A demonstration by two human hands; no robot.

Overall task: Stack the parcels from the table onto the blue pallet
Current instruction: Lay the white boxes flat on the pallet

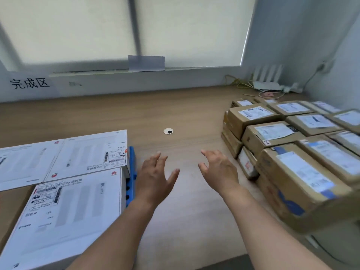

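Note:
Several brown cardboard parcels with white labels are stacked at the right of the wooden table. The nearest brown parcel lies at the front right. On the left, white parcels lie flat over the blue pallet, of which only a strip of edge shows. My left hand hovers just right of the pallet edge, fingers spread, holding nothing. My right hand hovers with fingers spread a little left of the brown stack, also holding nothing.
A round cable hole sits in the table's middle. A white router with cables lies at the back right corner. A sign with black characters hangs on the left wall under the window. A grey wall stands at the right.

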